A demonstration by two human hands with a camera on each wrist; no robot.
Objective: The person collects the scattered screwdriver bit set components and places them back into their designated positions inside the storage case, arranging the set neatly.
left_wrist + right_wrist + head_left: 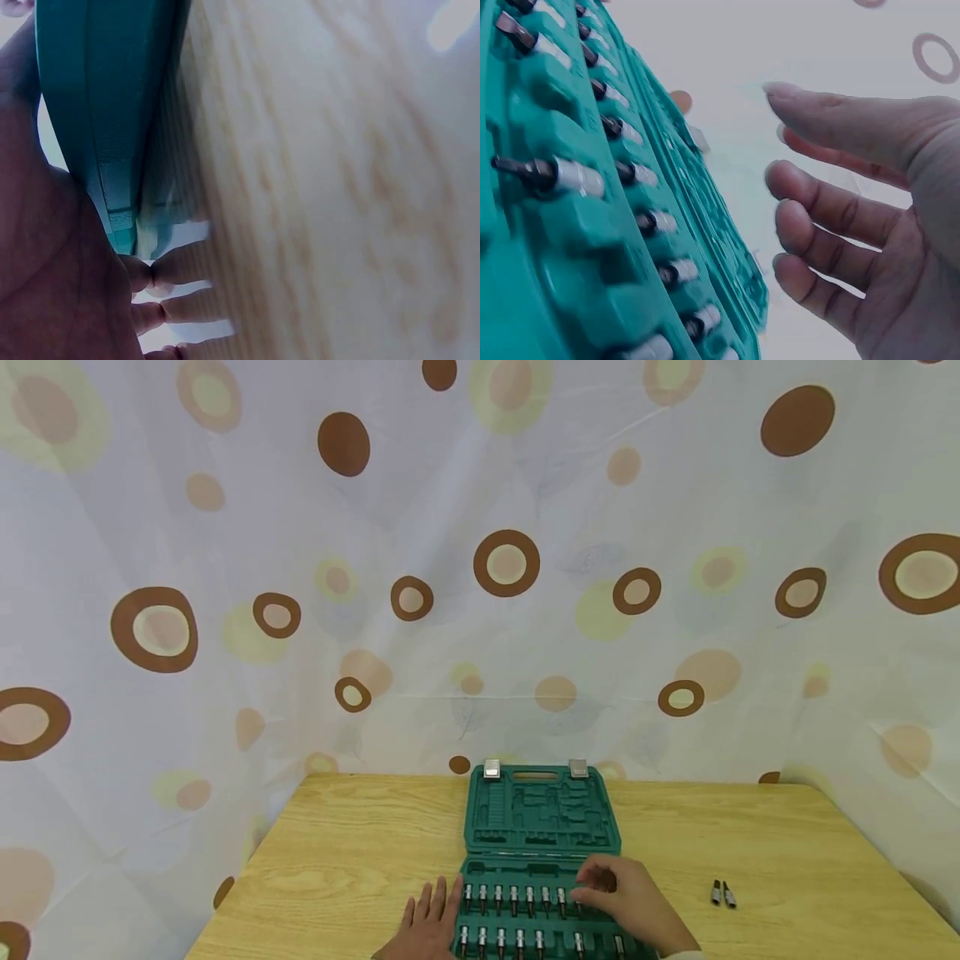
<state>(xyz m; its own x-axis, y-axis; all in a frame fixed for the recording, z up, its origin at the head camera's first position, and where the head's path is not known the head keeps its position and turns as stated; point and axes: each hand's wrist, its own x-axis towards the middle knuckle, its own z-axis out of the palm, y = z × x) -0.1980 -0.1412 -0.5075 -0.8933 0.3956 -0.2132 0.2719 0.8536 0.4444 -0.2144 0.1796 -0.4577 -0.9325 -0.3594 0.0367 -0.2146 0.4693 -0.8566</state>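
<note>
Bit sockets, head view: two rows of them point(529, 900) sit in the green case point(558, 935), which lies on the worktop point(360, 835) with its lid point(551, 814) laid back; the nearer row has gaps.
Loose pair, head view: two loose bit sockets point(716, 892) lie side by side on the worktop, well to the right of the case.
Slot work, head view: I'd take one by its silver barrel, between thumb and index tip, and keep it in line with its slot so its neighbours aren't knocked.
Right hand, head view: this one point(630, 897) arches over the right end of the farther row, thumb and index curving toward each other by a partly hidden bit socket.
Left hand, head view: this one point(431, 920) lies at the case's left edge, fingers straight and spread.
Case wall, left wrist view: it runs close along the palm; light bracing there should steady the case, while a hard shove might slide it. The left grip is empty, fingers stretched out; how firmly the palm presses, I can't tell.
Right grip, right wrist view: released, thumb apart from loosely bent fingers, nothing between them.
</note>
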